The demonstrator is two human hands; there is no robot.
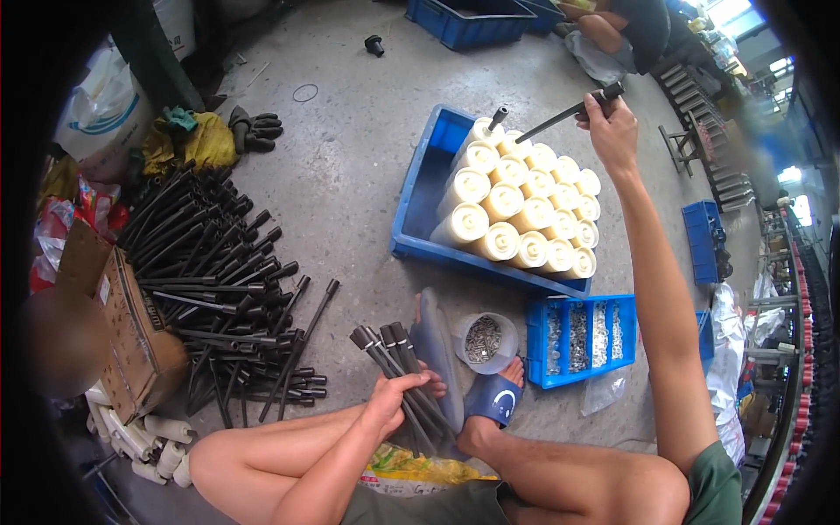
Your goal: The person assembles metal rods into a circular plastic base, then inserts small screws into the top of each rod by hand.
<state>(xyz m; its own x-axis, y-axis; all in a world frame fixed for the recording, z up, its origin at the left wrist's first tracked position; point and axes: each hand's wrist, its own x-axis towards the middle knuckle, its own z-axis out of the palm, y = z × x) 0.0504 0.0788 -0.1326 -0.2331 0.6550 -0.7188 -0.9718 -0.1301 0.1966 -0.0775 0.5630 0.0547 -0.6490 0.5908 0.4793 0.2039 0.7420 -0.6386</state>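
My left hand (398, 401) is closed round a bundle of several black rods (413, 416) with thick socket-like ends, above my lap. My right hand (610, 131), stretched far forward, grips one black rod (556, 121) near its thick end. The rod slants down left, its thin end over the back row of cream cylinders (503, 199); whether it touches one I cannot tell. These cylinders stand upright in rows in a blue crate (404, 232). Another black rod (499, 116) sticks up from the back left cylinder.
A heap of black rods (219, 262) lies left beside a cardboard box (144, 341). A bowl of small metal parts (483, 341) stands near my feet, next to a blue divided tray (580, 378). Dark gloves (254, 129) lie far left. Another person (617, 35) sits far right.
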